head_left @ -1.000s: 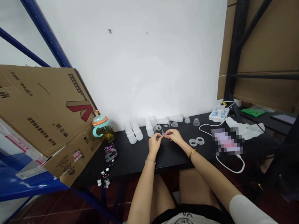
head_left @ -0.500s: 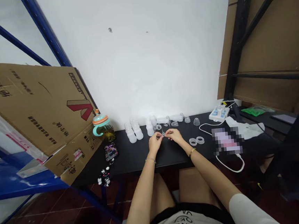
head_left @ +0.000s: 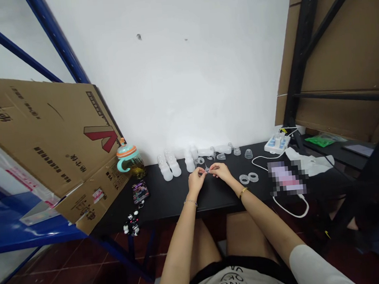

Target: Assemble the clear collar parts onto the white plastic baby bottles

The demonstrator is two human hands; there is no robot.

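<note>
Two hands: left hand [head_left: 197, 180], right hand [head_left: 221, 171] pinching small clear part [head_left: 207, 169]; cardboard carton [head_left: 59, 135] printed red V.

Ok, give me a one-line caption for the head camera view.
Left hand and right hand pinch a small clear part over a black table beside rows of translucent bottle-shaped pieces.

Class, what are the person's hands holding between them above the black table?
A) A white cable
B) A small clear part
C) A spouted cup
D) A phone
B: the left hand and right hand meet at a small clear part, pinched between their fingertips above the black table.
</note>
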